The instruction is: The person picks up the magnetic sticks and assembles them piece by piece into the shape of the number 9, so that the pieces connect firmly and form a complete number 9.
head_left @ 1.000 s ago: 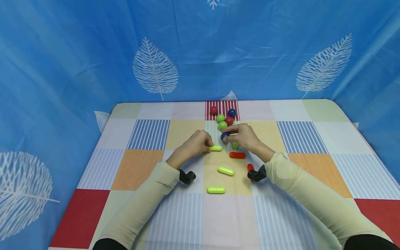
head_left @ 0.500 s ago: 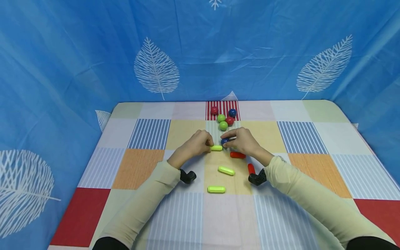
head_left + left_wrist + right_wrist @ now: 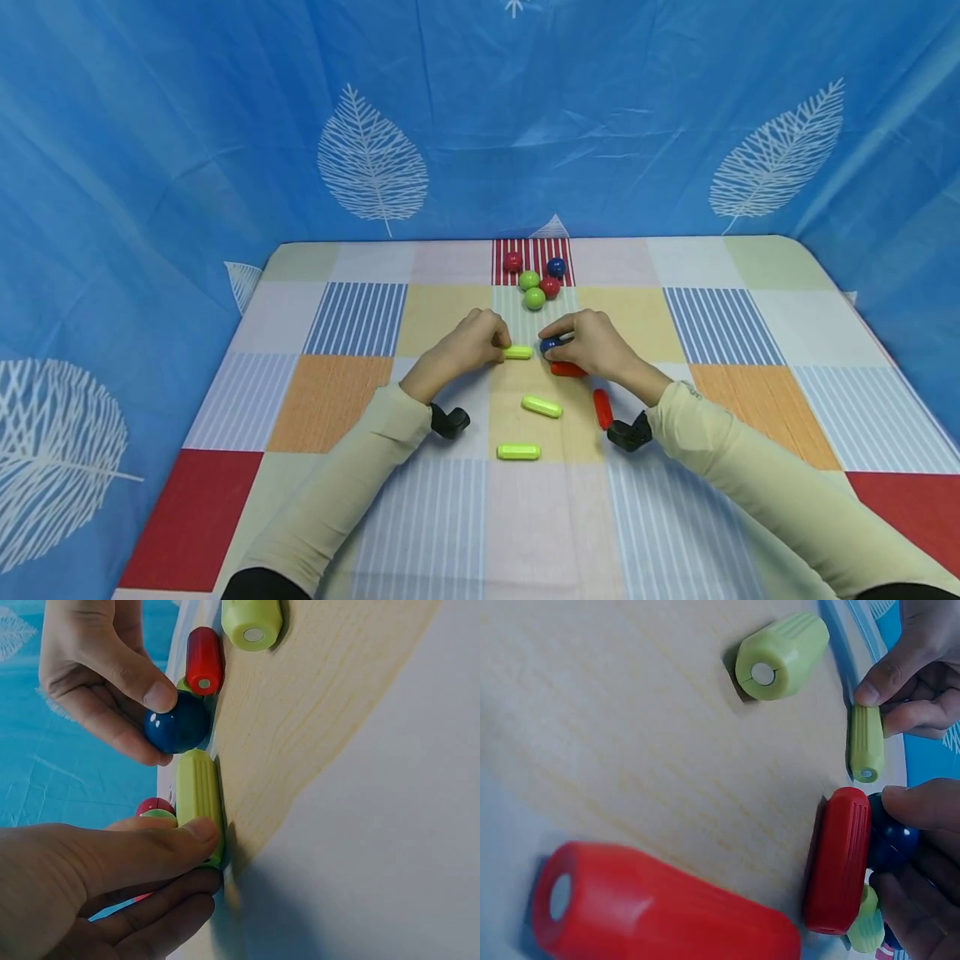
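My left hand (image 3: 474, 343) pinches a yellow-green magnetic rod (image 3: 519, 352) between thumb and fingers, near its left end, low over the cloth. To its right, my right hand (image 3: 596, 342) holds a blue ball (image 3: 178, 727) between thumb and fingertips. A small gap separates the ball from the rod's free end in the head view. Close by the ball lies a red magnetic rod (image 3: 838, 862), partly under the right hand in the head view. Another yellow-green rod (image 3: 866, 926) shows behind that red rod in the right wrist view; the right hand hides it from the head camera.
Beyond the hands sit red balls (image 3: 550, 287), green balls (image 3: 534, 298) and another blue ball (image 3: 556, 267). Nearer lie two yellow-green rods, one slanted (image 3: 542, 407) and one level (image 3: 518, 452). A second red rod (image 3: 602, 408) lies by the right wrist. A blue curtain (image 3: 540, 125) hangs behind the table.
My right hand has brought the blue ball nearer to me and slightly right, covering the yellow-green rod there in the head view. My left hand keeps its place on its rod.
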Motion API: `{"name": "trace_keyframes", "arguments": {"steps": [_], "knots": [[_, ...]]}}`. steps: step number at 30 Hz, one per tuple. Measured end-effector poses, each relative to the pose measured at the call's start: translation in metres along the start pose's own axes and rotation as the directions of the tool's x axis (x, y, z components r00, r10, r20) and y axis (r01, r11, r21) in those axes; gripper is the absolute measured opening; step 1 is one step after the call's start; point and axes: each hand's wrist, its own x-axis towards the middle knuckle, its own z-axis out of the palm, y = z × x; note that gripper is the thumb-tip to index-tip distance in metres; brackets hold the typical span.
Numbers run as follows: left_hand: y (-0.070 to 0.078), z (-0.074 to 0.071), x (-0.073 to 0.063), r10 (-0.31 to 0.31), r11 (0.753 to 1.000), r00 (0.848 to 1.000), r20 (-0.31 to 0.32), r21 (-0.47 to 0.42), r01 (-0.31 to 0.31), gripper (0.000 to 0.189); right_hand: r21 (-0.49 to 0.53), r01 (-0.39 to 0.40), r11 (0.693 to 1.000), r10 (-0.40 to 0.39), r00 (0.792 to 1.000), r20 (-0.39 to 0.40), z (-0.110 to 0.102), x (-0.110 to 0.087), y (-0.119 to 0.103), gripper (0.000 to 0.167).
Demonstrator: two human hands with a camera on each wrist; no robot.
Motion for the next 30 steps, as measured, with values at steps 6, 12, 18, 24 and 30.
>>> {"name": "trace_keyframes", "arguments": {"steps": [6, 12, 18, 24, 30], "knots": [[-0.0005, 0.0, 0.0005, -0.01, 1.0, 1.0, 0.006, -0.001, 0.01, 0.013, 0.022, -0.001, 1.0, 0.001, 1.0, 0.008, 0.0029, 0.0, -0.0055, 0.027], [-0.0002, -0.0004, 0.001, 0.006, 1.0, 1.0, 0.001, 0.005, -0.006, 0.013, 0.022, -0.015, 1.0, 0.015, 1.0, 0.008, 0.0044, 0.0002, -0.0081, 0.028], [0.0003, -0.0009, 0.0013, 0.02, 1.0, 1.0, -0.003, -0.002, -0.02, 0.013, 0.032, -0.026, 0.999, 0.026, 1.0, 0.0, 0.0033, -0.0014, -0.0068, 0.028], [-0.0003, -0.0016, 0.0008, 0.03, 1.0, 1.0, -0.001, 0.0, -0.03, 0.011, 0.051, -0.06, 0.997, 0.059, 0.998, 0.017, 0.0032, -0.001, -0.007, 0.029], [-0.0051, 0.0021, -0.0001, 0.066, 0.997, 0.998, 0.023, 0.025, -0.066, 0.01, 0.055, -0.059, 0.997, 0.058, 0.998, 0.026, 0.0054, 0.0001, -0.0044, 0.029]]}}
